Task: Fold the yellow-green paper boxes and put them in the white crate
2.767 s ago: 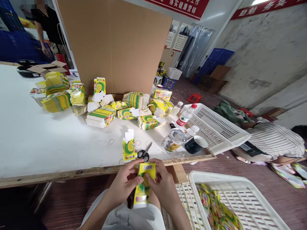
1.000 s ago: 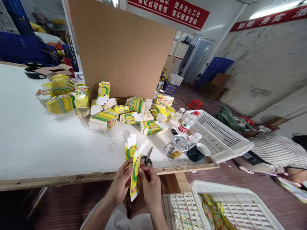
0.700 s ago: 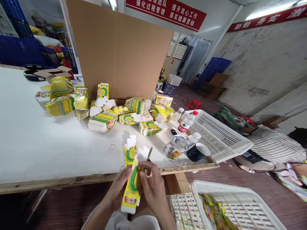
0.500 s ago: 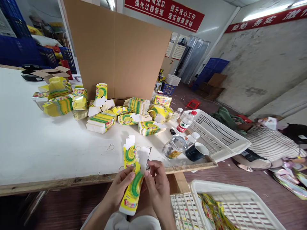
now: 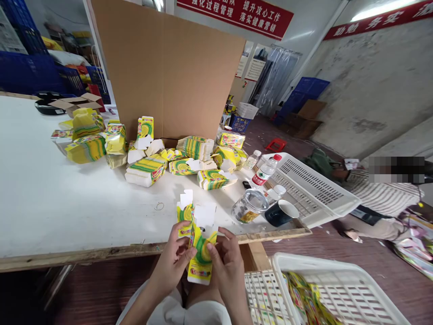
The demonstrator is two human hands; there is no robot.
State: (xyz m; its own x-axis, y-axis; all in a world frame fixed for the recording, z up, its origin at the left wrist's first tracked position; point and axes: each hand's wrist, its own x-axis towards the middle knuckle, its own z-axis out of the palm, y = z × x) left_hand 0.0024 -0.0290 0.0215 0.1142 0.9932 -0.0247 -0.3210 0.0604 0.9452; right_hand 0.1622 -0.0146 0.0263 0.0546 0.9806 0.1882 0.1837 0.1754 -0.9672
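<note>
Both hands grip one small yellow-and-green carton [image 5: 202, 253] just below the table's front edge. My left hand [image 5: 174, 262] pinches its left side with curled fingers. My right hand [image 5: 227, 262] holds its right side, thumb on the printed face. The carton's white top flap [image 5: 204, 215] stands up, unfolded. A second upright carton [image 5: 184, 212] with its flap raised stands on the white table [image 5: 50, 212] right behind the held one. Black scissors lie behind the carton, mostly hidden.
Piles of flat yellow-green cartons [image 5: 145, 169] lie before a tall cardboard sheet [image 5: 169, 72]. A glass jar [image 5: 248, 206], dark mug [image 5: 280, 212] and water bottle [image 5: 265, 170] sit near a white basket [image 5: 311, 189]. Another basket [image 5: 338, 289] holds packets. A person in a striped top [image 5: 382, 198] crouches at right.
The carton was turned from edge-on to face-up and opened out. Its white flap now stands upright. Both hands shifted slightly with it; the view moved a little.
</note>
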